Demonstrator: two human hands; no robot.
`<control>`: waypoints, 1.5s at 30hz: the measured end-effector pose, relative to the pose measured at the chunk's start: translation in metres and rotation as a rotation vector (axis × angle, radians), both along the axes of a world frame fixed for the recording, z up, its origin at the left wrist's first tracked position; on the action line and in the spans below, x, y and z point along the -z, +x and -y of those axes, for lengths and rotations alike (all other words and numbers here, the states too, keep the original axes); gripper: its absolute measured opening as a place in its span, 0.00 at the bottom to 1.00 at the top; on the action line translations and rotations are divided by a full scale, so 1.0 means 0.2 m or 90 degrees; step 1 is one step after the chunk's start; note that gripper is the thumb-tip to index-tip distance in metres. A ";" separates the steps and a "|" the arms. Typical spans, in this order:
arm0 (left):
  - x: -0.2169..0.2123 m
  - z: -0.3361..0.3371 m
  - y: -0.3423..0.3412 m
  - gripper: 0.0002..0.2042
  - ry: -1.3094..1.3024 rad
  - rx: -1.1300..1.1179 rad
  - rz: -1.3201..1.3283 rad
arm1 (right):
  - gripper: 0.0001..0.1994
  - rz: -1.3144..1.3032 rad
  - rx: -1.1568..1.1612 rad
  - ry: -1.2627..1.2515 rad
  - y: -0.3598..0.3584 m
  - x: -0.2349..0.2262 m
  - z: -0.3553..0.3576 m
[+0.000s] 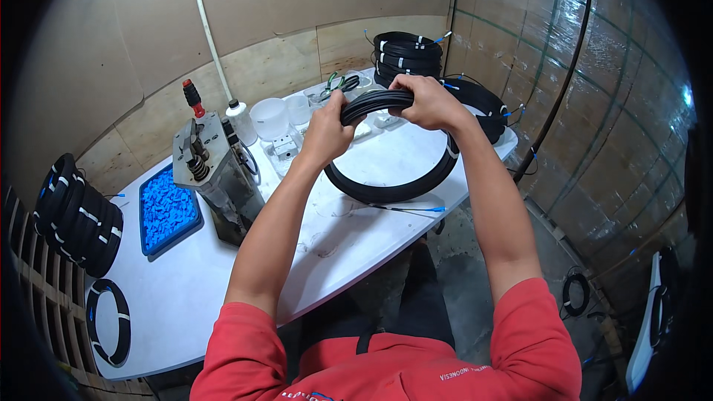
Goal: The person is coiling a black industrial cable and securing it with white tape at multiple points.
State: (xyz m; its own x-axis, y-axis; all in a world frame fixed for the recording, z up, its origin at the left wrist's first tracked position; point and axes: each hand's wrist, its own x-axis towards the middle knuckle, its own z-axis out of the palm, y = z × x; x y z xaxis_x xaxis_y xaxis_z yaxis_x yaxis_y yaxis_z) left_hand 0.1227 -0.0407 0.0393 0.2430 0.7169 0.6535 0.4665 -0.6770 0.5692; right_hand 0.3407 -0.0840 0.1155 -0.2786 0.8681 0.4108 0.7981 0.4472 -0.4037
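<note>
- Several black cable coils banded with white tape [78, 215] stand on edge in a row at the far left of the white table [223, 275], and one more flat black coil with white bands [108, 323] lies near the table's front left corner.
- Just right of that row sits a blue tray heaped with small bright blue plastic pieces [169, 212].
- Touching the tray's right side stands a grey metal bench press with a spring and a red-tipped handle [212, 171].
- Behind the press stand a white squeeze bottle [240, 120] and two translucent white plastic cups [271, 117].
- The left hand [327, 134] is clenched around the upper left arc of a large black coil of thin cable [394, 178], thumb over the bundle.
- This coil is held upright above the middle of the table, its lower arc close over the tabletop; a thin cable end with a blue tip [423, 209] trails just below it.
- The right hand [431, 100] grips the top of the same coil, fingers curled tightly over the strands.
- Behind the hands, at the far right end of the table, rises a stack of black cable coils with blue-tipped ends [408, 56].
</note>
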 end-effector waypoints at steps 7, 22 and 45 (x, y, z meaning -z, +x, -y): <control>0.04 -0.01 0.05 0.15 0.105 -0.012 0.029 | 0.19 -0.094 0.007 0.127 0.05 0.08 0.03; -0.05 0.00 0.13 0.15 0.104 0.064 -0.029 | 0.18 -0.127 -0.002 0.004 0.14 0.09 0.09; 0.12 -0.04 0.08 0.10 0.075 -0.053 0.073 | 0.19 -0.122 -0.032 0.069 0.15 0.13 0.06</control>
